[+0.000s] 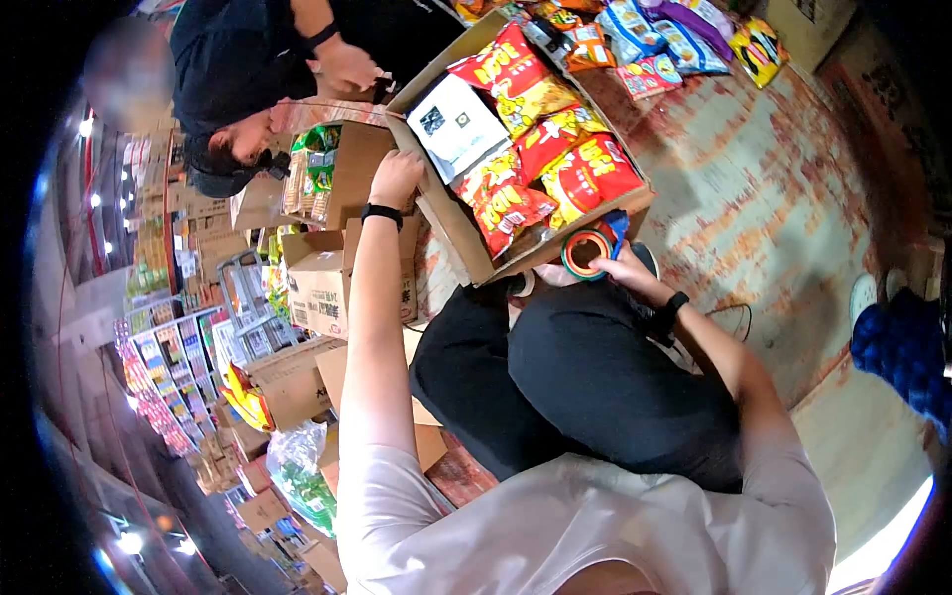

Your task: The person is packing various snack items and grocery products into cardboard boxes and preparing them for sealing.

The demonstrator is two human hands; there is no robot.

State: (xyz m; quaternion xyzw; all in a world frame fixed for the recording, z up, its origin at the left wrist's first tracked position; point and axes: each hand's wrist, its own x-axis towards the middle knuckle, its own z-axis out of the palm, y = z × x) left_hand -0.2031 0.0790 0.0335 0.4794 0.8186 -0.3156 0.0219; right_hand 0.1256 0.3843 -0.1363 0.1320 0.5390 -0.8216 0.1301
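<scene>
An open cardboard box (466, 238) stands tilted in front of my knees, filled with red and yellow snack bags (590, 178) and a white package (456, 124) with dark square prints. My left hand (398, 178) is closed over the box's left edge, wearing a black wristband. At the box's near right corner, my right hand (635, 278) grips a tape dispenser (617, 226) with a blue part and a roll of tape (587, 255) on it. The dispenser sits right against the box's side, and part of its handle is hidden in my fingers.
Across from me a person in dark clothes (238, 59) bends over beside the box. Several snack bags (684, 45) lie on the worn floor at the top. Cartons (322, 283) and a clear plastic bag (302, 476) crowd the left. Dark blue fabric (900, 347) shows at the right edge.
</scene>
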